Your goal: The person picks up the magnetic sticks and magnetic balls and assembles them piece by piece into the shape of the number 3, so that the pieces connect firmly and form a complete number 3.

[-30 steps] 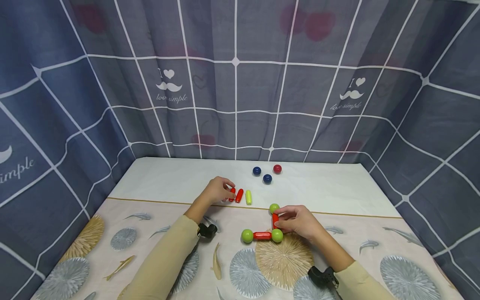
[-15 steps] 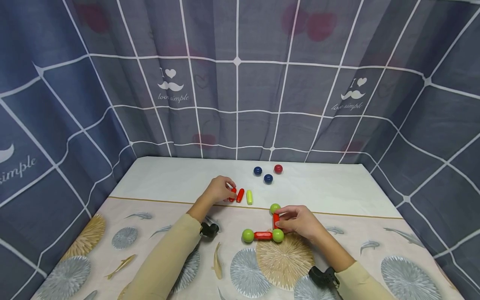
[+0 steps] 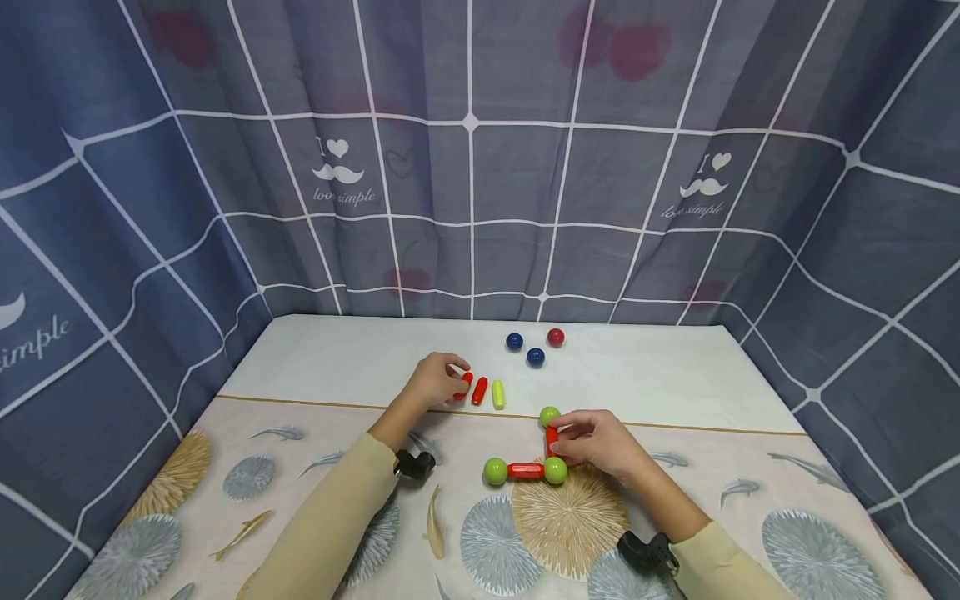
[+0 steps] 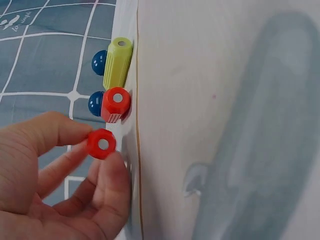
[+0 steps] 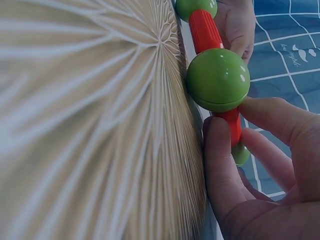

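Observation:
My left hand [image 3: 435, 382] pinches a red magnetic rod [image 4: 101, 143] between thumb and fingertips; its grey end disc faces the left wrist camera. Just right of it lie another red rod [image 3: 479, 391] and a yellow-green rod [image 3: 498, 394]. On the patterned cloth, my right hand [image 3: 596, 442] pinches the red rod [image 5: 230, 125] that joins the far green ball [image 3: 550, 417] to the corner green ball [image 3: 555, 471]. From that corner a further red rod [image 3: 526, 472] runs left to a third green ball [image 3: 495, 472], making an L.
Two blue balls [image 3: 513, 342] and a red ball [image 3: 555, 337] sit farther back on the white surface [image 3: 645, 367]. A grey-blue checked curtain [image 3: 420, 183] encloses the back and sides. The patterned cloth [image 3: 300, 483] covers the near part of the table.
The red rod in my left hand has tilted, its far end leaning right. My right hand and the L of balls and rods stay put.

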A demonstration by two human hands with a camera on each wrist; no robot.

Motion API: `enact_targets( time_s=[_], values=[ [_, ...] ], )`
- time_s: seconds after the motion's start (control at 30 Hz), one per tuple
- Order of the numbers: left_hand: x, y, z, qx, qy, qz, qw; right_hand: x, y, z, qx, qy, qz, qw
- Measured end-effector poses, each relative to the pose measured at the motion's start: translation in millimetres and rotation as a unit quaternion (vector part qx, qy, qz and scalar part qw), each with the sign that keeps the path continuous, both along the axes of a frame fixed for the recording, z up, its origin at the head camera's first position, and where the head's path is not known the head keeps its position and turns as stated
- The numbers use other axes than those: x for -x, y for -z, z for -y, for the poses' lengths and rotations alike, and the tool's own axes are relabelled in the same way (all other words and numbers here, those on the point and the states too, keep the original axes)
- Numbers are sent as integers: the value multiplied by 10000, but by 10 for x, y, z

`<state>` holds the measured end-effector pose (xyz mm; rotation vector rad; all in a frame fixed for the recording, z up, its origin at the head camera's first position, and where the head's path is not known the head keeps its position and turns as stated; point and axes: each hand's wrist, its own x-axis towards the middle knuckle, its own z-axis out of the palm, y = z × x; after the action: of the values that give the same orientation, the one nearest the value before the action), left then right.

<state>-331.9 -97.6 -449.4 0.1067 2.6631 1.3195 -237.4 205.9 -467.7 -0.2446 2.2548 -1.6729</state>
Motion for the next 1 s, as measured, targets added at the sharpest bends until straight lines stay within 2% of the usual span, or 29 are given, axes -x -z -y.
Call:
enact_targets(
  time_s=[0.2,0.33,0.43,0.63,0.73,0.9,1.0],
  values=[
    [-8,20,12,-611,-24,-6,9981,-4,-13,12,-27,5,-10,10000],
    [-17,29,-5,-1145,75,89,9933,-9,-10,19,-43,0,-33,10000],
    [-38,20,-28,-1665,153,330,9854,-10,-11,17,-42,15,-29,10000],
    [-47,41,-95,-2542,268,769,9637,1,5,14,-36,14,-55,10000],
    [-42,44,-153,-2666,325,832,9596,3,9,16,-34,24,-54,10000],
    [-46,17,-308,-2600,495,779,9612,5,10,18,-37,80,-28,10000],
    [-44,11,-415,-2624,562,845,9596,2,7,25,-62,99,-30,9999]
  ],
)
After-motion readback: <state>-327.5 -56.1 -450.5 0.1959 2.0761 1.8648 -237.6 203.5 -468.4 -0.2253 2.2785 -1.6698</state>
